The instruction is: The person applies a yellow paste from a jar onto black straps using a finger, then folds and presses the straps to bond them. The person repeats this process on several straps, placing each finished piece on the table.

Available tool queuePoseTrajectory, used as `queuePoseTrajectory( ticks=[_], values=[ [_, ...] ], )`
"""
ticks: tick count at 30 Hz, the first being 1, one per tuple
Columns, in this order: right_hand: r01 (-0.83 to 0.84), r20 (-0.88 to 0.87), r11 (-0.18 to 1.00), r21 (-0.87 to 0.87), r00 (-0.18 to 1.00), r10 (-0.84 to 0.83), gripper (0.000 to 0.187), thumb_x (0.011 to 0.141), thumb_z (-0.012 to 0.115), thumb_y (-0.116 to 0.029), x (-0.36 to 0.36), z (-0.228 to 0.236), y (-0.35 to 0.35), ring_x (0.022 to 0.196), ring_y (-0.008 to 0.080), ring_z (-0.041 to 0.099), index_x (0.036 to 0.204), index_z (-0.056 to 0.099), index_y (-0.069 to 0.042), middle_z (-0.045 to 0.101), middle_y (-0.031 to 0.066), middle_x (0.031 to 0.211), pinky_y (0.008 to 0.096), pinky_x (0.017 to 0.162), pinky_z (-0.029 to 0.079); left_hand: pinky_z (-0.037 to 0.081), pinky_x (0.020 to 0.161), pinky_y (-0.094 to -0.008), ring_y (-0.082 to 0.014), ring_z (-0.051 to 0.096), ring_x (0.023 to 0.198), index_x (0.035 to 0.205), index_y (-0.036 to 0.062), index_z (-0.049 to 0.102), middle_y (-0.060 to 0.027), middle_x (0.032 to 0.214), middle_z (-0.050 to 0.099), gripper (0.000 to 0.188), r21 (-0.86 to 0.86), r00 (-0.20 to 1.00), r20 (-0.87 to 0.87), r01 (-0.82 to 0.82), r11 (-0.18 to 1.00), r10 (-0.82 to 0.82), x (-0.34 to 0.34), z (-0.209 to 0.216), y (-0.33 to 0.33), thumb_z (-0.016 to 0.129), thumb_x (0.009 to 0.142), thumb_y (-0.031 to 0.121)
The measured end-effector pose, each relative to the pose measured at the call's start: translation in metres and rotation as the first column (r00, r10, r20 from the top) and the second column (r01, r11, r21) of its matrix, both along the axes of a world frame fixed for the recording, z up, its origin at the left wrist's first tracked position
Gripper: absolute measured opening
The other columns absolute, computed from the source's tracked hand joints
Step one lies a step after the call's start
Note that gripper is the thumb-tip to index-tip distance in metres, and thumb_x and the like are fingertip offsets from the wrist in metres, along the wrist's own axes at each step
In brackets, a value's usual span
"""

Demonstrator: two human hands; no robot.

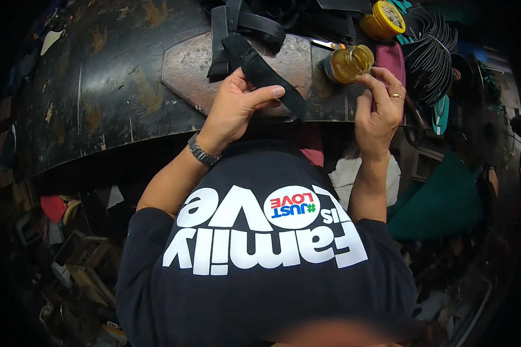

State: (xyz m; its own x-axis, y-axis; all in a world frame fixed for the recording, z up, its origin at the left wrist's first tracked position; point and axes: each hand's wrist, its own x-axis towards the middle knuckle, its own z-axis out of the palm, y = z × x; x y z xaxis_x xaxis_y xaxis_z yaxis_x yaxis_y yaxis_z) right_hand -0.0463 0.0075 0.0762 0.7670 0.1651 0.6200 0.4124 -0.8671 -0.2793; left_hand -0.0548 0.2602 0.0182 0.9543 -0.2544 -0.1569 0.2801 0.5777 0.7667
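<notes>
1. The right hand's fingertips overlap the rim of an amber-stained glass jar; whether they grip it or something inside, one cannot tell.
2. Most of the left hand's fingers are hidden behind a long, flat, black strip.
3. The left hand pinches that strip firmly, thumb on top, slanting it above a worn brown slab on the black bench.
4. The right hand is raised, its index finger bent toward the jar.
5. Counted: one held strip, one jar, one round yellow tub.
</notes>
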Motion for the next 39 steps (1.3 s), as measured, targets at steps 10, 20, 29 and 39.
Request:
queuePoseTrajectory(
  ticks=[10,20,29,39],
  values=[
    [0.097,-0.325,0.329,0.939,0.561,0.761,0.07,0.084,0.074,0.004,-0.014,-0.022,0.059,0.092,0.0114,0.062,0.145,0.042,-0.002,0.066,0.0081,0.101,0.0245,0.087,0.049,0.055,0.084,-0.0234,-0.0079,0.065,0.095,0.118,0.0059,0.061,-0.0016,0.105,0.068,0.032,0.221,0.968,0.244,-0.003,0.975,-0.052,-0.011,0.002,0.0,0.075,0.089,0.003],
    [0.04,-0.382,0.45,0.892,0.598,0.704,0.052,0.086,0.069,0.007,-0.015,-0.012,0.056,0.086,0.0072,0.062,0.135,0.054,-0.001,0.068,0.0063,0.093,0.0202,0.079,0.049,0.055,0.08,-0.0221,-0.0077,0.066,0.089,0.112,0.0,0.063,-0.004,0.101,0.07,0.038,0.297,0.983,0.156,0.044,0.954,-0.094,-0.007,0.0,0.001,0.084,0.082,0.009],
    [-0.307,-0.368,0.746,0.591,0.72,0.588,0.048,0.092,0.061,0.008,-0.013,-0.015,0.058,0.092,0.0119,0.062,0.137,0.049,-0.004,0.064,0.0064,0.097,0.0239,0.084,0.048,0.055,0.077,-0.0214,-0.0072,0.066,0.089,0.123,0.0039,0.06,-0.0018,0.1,0.069,0.041,0.239,0.984,0.133,0.081,0.968,-0.115,-0.006,0.001,0.003,0.079,0.086,0.006],
    [-0.137,-0.261,0.623,0.77,0.823,0.505,0.03,0.092,0.06,0.003,-0.014,-0.029,0.059,0.102,0.0139,0.056,0.123,0.057,-0.001,0.056,0.0079,0.115,0.0267,0.092,0.046,0.056,0.079,-0.0213,-0.0085,0.067,0.092,0.129,0.0074,0.055,-0.0026,0.104,0.068,0.043,0.047,0.999,0.049,0.003,0.999,-0.005,-0.005,0.003,0.005,0.073,0.09,0.002]
  ],
)
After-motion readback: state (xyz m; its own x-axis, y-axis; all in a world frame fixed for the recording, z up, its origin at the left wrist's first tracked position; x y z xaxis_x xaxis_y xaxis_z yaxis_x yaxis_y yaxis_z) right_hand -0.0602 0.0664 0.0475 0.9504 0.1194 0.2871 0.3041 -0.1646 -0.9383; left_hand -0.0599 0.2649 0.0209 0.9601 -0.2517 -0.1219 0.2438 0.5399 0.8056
